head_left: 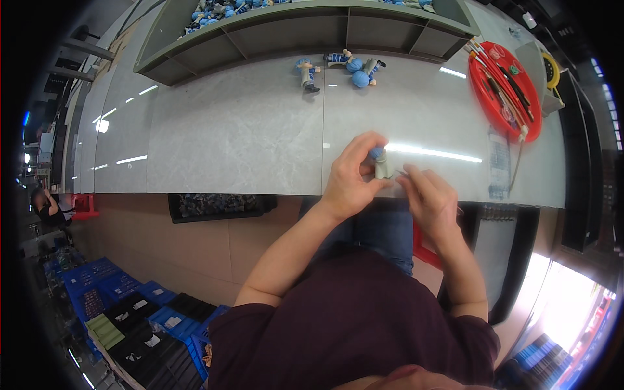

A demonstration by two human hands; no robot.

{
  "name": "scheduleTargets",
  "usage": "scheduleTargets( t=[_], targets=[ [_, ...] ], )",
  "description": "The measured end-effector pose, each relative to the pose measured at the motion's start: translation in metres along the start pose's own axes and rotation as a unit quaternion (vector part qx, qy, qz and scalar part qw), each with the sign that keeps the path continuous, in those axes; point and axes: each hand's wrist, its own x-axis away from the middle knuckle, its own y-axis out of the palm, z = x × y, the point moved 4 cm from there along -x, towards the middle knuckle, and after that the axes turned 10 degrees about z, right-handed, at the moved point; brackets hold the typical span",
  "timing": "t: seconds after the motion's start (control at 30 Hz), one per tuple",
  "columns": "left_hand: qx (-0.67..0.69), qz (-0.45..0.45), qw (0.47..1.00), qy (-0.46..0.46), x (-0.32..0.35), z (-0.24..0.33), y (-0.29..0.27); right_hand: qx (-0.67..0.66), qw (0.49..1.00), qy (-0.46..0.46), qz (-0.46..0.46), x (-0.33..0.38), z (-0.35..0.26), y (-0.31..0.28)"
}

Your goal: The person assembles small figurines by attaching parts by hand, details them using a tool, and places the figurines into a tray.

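A small figurine [382, 168] with a blue top and a pale grey body is gripped between the thumb and fingers of my left hand [351, 177], just above the table's near edge. Close on its right, my right hand [430, 198] is pinched around a thin, pointed tool [401, 172]. The tool's tip points at the figurine; whether it touches cannot be made out. Most of the tool is hidden by my fingers. Farther back on the table lie several painted figurines in blue and white, one [307, 75] apart from a small cluster [359, 70].
A grey divided bin [286, 36] full of figurines spans the table's far side. At the right sits a red tray [478, 97] with paintbrushes and pens, near a yellow tape roll [552, 71]. Below the table edge is a black crate [221, 208]; blue crates [97, 279] stand lower left.
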Motion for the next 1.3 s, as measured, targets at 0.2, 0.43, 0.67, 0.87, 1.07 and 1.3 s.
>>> scheduleTargets(
  t=[0.2,0.43,0.67,0.87,1.07,1.3],
  targets=[
    [-0.002,-0.012,1.0,-0.025,0.001,-0.003,0.001,-0.057,0.995,0.074,0.028,-0.012,-0.003,-0.003],
    [0.027,-0.013,0.999,-0.023,0.001,-0.004,-0.004,-0.022,0.988,0.142,0.052,-0.026,0.025,0.01],
    [0.04,-0.034,0.998,-0.026,-0.001,0.0,0.003,0.089,0.993,0.037,0.069,-0.052,0.044,0.018],
    [0.087,-0.002,0.996,0.031,0.006,-0.006,0.004,-0.352,0.901,0.241,-0.074,-0.03,0.011,0.005],
    [0.042,-0.052,0.995,0.071,0.014,0.002,0.01,-0.481,0.813,0.306,-0.116,0.007,0.018,0.005],
    [0.03,-0.055,0.992,0.109,0.01,0.005,0.023,-0.579,0.711,0.351,0.191,0.066,0.087,-0.112]
  ],
)
